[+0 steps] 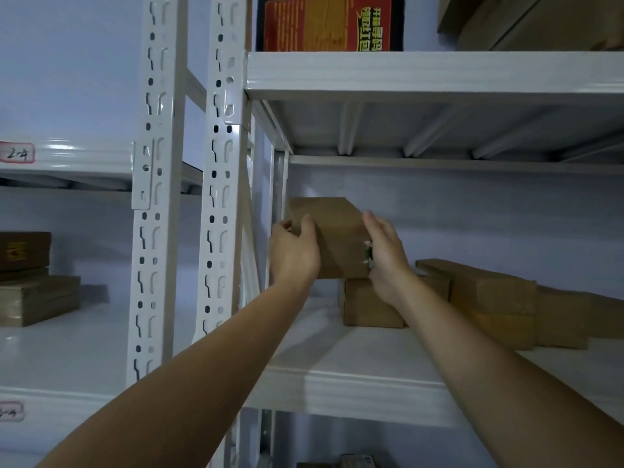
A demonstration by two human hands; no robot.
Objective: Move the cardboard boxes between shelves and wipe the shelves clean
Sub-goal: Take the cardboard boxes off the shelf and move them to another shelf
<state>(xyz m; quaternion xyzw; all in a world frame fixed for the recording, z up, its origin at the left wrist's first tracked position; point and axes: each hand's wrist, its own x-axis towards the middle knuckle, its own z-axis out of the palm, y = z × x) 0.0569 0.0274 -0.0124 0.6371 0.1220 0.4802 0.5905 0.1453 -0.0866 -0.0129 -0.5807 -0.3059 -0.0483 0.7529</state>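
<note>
White shelf (354, 390) fills the view, with a row of brown boxes (489, 292) lying at its right. Up above them, at the left end, one cardboard box (334, 234) is held in the air: left hand (293, 253) curled round its left edge, right hand (385, 255) clasping its right side, with something small and green under the fingers.

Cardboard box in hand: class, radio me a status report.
Left hand and right hand grip the cardboard box. Box above the shelf. Smaller box below it.
</note>
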